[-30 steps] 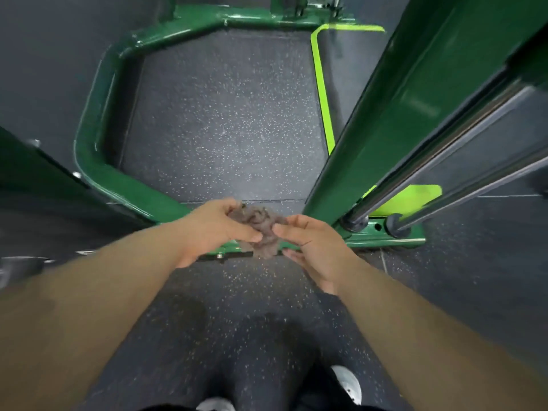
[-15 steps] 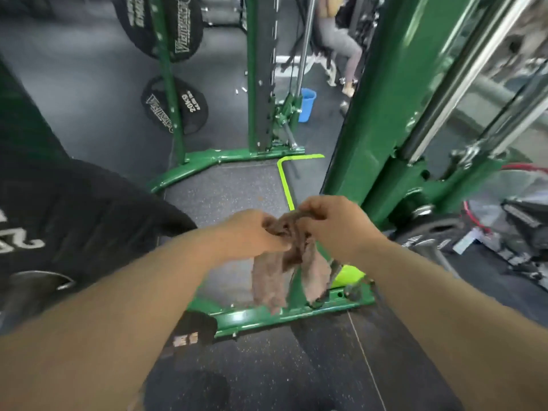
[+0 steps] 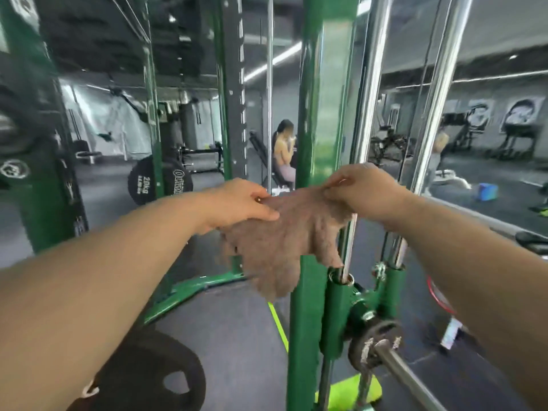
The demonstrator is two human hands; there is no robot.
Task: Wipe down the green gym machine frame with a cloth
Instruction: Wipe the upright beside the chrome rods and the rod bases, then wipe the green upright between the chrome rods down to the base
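- We hold the cloth (image 3: 284,241) spread between both hands at chest height; the left hand (image 3: 240,203) pinches its upper left edge between thumb and fingers; the right hand (image 3: 364,188) has its fingers curled round the upper right corner
- The cloth hangs in loose folds in front of the green post (image 3: 314,114); we cannot tell whether it touches the paint or hangs just clear of it
- We judge the wiping of this post as not yet begun: the cloth is opened out, not pressed flat on metal; no hand bears on the frame
- Left to do, as we read it: the post above and below the cloth; the green sleeves (image 3: 338,315) by the chrome rods (image 3: 370,114); the base rail (image 3: 189,292) on the floor; the far upright (image 3: 228,99)
- Whether any part is already clean, the blurred frame does not show
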